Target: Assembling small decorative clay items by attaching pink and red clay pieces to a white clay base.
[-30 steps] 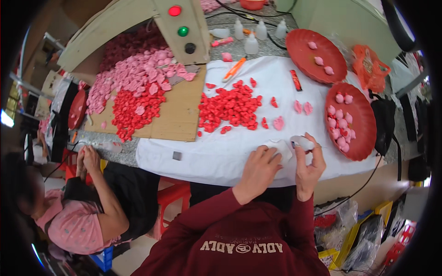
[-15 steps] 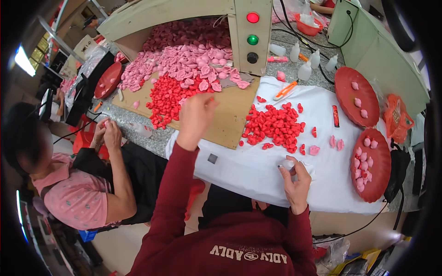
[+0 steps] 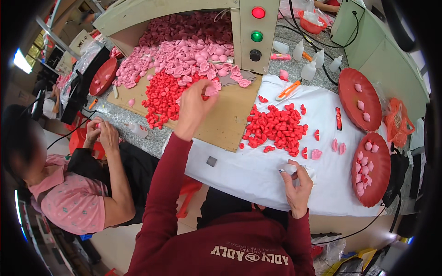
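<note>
My left hand [image 3: 192,109] is stretched out over the brown board [image 3: 230,124], its fingertips pinched on a pink petal-shaped piece [image 3: 212,89] at the edge of the pink heap [image 3: 184,57]. Just left of that hand lies a heap of red pieces [image 3: 163,94]. My right hand [image 3: 297,181] rests on the white cloth [image 3: 258,172] near the table's front edge, closed around a small white bottle [image 3: 290,168]. A second pile of red pieces [image 3: 276,126] lies on the cloth between my two hands.
Two dark red trays [image 3: 373,168] [image 3: 359,99] with pink pieces sit at the right. A control box [image 3: 255,32] with red and green lamps stands behind the board, with white squeeze bottles [image 3: 308,69] beside it. A person in a pink shirt [image 3: 69,198] works at my left.
My left hand left the right hand, reached up-left to the pink heap and pinched a pink piece. The right hand stayed on the cloth with the bottle. The view swung left.
</note>
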A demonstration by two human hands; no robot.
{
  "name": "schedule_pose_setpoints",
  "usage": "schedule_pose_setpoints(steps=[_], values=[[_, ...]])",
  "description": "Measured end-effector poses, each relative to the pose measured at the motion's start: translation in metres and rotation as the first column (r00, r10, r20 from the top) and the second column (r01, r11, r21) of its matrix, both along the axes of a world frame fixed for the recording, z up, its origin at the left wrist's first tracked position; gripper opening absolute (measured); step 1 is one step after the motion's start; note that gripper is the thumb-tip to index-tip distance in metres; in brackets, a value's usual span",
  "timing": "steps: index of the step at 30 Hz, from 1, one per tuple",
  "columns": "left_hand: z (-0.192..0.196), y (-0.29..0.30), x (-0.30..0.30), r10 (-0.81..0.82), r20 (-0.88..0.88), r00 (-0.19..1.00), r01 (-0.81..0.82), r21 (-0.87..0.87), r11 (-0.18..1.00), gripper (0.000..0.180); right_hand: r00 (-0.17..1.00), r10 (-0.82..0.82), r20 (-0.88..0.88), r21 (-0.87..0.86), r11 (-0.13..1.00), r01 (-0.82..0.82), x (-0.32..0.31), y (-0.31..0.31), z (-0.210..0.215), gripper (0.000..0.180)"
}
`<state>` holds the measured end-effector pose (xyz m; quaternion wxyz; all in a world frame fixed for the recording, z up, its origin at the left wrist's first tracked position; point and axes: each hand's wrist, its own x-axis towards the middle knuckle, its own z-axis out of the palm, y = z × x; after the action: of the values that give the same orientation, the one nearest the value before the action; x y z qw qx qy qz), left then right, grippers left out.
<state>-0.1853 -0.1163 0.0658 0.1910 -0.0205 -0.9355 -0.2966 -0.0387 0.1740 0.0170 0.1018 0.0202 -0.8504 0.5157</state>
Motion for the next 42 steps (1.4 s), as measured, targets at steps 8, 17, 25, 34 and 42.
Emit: schedule_pose_setpoints(steps=[8, 17, 25, 34, 42], values=[[0.002, 0.074, 0.116, -0.469, 0.082, 0.88, 0.203, 0.826, 0.526, 0.044, 0.999, 0.036, -0.036, 0.093, 0.995, -0.032, -0.006, -0.007, 0.002, 0.033], [-0.022, 0.096, 0.139, -0.513, 0.054, 0.857, 0.152, 0.924, 0.352, 0.046, 0.996, 0.054, -0.077, 0.042, 0.998, -0.051, -0.006, -0.005, -0.003, 0.036], [-0.026, 0.096, 0.145, -0.482, 0.055, 0.874, 0.148, 0.916, 0.372, 0.045, 0.998, 0.002, -0.067, 0.031, 1.0, 0.0, -0.001, 0.02, 0.018, 0.03], [-0.025, 0.094, 0.148, -0.488, 0.065, 0.871, 0.14, 0.917, 0.374, 0.038, 0.989, -0.05, -0.137, 0.301, 0.95, 0.089, -0.031, 0.034, 0.02, 0.023], [-0.029, 0.095, 0.154, -0.483, 0.045, 0.874, 0.145, 0.926, 0.349, 0.037, 0.991, 0.075, -0.107, 0.532, 0.847, -0.006, -0.043, 0.027, 0.012, 0.025]])
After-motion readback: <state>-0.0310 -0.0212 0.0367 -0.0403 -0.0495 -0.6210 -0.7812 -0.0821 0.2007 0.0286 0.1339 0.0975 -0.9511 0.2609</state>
